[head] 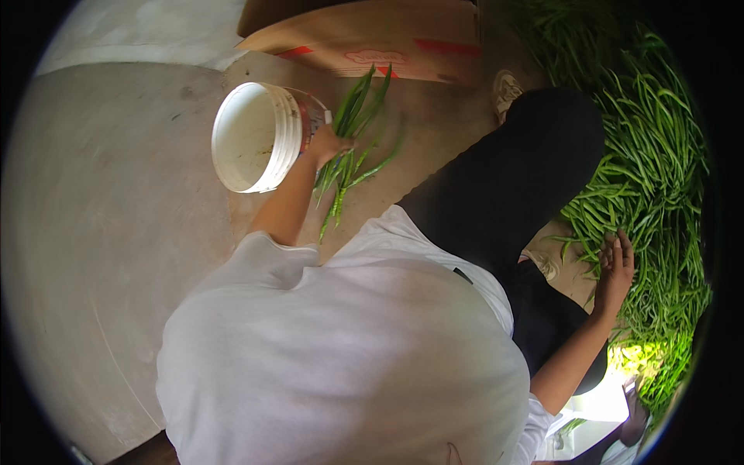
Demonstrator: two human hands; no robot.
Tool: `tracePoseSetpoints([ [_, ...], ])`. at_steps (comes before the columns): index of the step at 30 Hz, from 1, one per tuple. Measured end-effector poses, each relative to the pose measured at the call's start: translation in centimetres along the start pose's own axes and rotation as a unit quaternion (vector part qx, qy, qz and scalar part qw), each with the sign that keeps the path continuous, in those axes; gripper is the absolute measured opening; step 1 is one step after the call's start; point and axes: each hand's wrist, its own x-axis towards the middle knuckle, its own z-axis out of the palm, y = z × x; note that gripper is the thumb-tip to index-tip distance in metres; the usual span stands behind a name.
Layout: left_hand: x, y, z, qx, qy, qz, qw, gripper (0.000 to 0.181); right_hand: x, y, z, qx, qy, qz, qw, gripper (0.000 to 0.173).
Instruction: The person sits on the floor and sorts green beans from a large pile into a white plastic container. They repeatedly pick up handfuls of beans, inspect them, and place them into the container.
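Observation:
My left hand (329, 145) grips a loose bunch of long, slender green pods (356, 110), which look like green chili peppers. They stick out on both sides of my fist and some are blurred. Right beside that hand is a white plastic bucket (289, 136) with a wire handle. It is tilted with its mouth to the left, and its visible inside wall has dark specks. My right hand (617, 258) hovers at or touches the near edge of a large heap of the same pods (654, 192). Its fingers are loosely bent and slightly apart, with nothing seen between them.
A cardboard box (395, 40) with red print stands at the top, beyond the bucket. Concrete floor (116, 203) stretches to the left. My bent legs (500, 157) in black trousers lie between the hands. At lower right is a brightly lit white object (593, 407), partly hidden.

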Motion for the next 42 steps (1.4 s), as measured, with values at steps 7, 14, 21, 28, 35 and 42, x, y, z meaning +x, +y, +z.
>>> tracePoseSetpoints([
  [7, 1.1, -8.1, 1.2, -0.089, 0.112, 0.148, 0.979, 0.023, 2.7, 2.0, -4.4, -0.078, 0.078, 0.081, 0.991, 0.037],
  [14, -3.2, 16.3, 0.1, 0.0, 0.131, 0.209, 0.969, 0.023, 8.6, 10.0, -6.4, -0.428, 0.097, 0.065, 0.896, 0.027],
  [21, -4.6, 40.8, 5.3, -0.435, -0.207, 0.378, 0.791, 0.033, 11.4, 15.1, -0.7, -0.397, 0.078, 0.017, 0.914, 0.032],
  [28, 0.2, 46.9, 23.8, -0.387, -0.417, 0.238, 0.787, 0.025, 17.6, 15.5, 3.9, -0.169, 0.202, 0.107, 0.959, 0.037],
  [35, 1.7, 45.9, 26.5, -0.196, -0.392, 0.187, 0.879, 0.021, 14.3, 5.4, 3.7, -0.098, 0.057, 0.17, 0.979, 0.03],
  [42, -1.0, 43.7, 28.8, -0.047, -0.516, 0.346, 0.782, 0.024, 3.0, -6.6, -2.0, 0.206, -0.184, 0.175, 0.945, 0.022],
])
